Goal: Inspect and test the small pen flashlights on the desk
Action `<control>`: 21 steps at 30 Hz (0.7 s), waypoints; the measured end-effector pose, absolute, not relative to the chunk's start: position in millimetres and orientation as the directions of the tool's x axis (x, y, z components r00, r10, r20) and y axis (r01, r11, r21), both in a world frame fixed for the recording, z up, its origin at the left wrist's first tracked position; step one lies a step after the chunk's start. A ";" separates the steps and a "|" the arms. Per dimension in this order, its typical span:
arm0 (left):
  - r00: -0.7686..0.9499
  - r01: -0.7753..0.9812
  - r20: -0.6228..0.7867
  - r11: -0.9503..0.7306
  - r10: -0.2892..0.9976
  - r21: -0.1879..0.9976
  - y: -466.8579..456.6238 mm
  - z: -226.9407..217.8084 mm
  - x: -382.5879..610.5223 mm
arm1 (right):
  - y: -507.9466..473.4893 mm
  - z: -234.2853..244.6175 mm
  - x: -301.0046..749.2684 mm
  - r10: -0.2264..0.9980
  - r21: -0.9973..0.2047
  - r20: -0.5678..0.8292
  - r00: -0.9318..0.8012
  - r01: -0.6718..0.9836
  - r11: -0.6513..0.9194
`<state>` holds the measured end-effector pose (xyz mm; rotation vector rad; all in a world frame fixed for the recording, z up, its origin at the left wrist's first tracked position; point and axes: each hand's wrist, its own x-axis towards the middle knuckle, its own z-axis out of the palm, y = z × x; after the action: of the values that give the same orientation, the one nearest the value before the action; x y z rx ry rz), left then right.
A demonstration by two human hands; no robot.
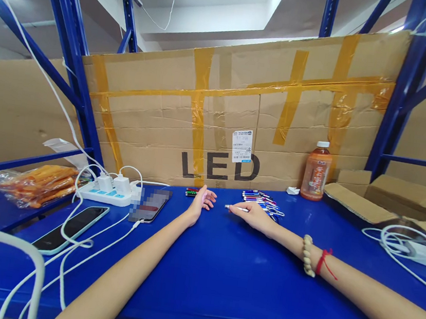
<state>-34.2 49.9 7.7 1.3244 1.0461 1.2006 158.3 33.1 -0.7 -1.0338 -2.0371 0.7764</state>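
Observation:
A silver-tipped pen (238,208) is pinched in the fingers of my right hand (254,217), its tip pointing left over the blue shelf. My left hand (201,203) holds nothing; its fingers are apart and slightly curled, with the palm turned toward the right hand. Just behind the left hand lie a few red and green pens (191,192), partly hidden by it. Beyond my right hand is a loose group of several pens (260,196) in blue, red and white. That hand and wrist cover part of the group.
A white power strip (105,195) with chargers, a phone (72,229), a second dark device (155,206) and trailing cables (79,262) occupy the left. At the back right stand an orange drink bottle (316,172) and an open carton (394,200). Taped cardboard (154,131) walls off the back.

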 end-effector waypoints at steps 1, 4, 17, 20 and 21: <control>0.122 -0.024 0.111 -0.109 0.986 0.994 50.1 7.3 -33.9 | 33.5 -0.8 158.4 0.844 -0.759 0.322 -0.429 0.416 0.501; 0.120 0.014 0.137 -0.140 0.983 0.990 50.2 5.6 -32.8 | 33.4 -0.1 158.4 0.850 -0.758 0.313 -0.424 0.427 0.493; 0.166 0.177 0.199 -0.227 0.966 0.958 52.2 -1.2 -31.2 | 28.3 3.9 158.0 0.875 -0.769 0.255 -0.412 0.462 0.442; 0.166 0.177 0.213 -0.241 0.963 0.954 53.8 -3.3 -31.5 | 28.0 3.6 158.4 0.865 -0.765 0.258 -0.432 0.456 0.455; 0.165 0.172 0.214 -0.242 0.963 0.955 54.5 -3.9 -31.4 | 27.6 3.7 158.4 0.866 -0.768 0.256 -0.430 0.454 0.452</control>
<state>-31.4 54.5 -3.9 1.5883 1.1181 1.1680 158.4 27.6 3.7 -1.0982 -2.0552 0.8170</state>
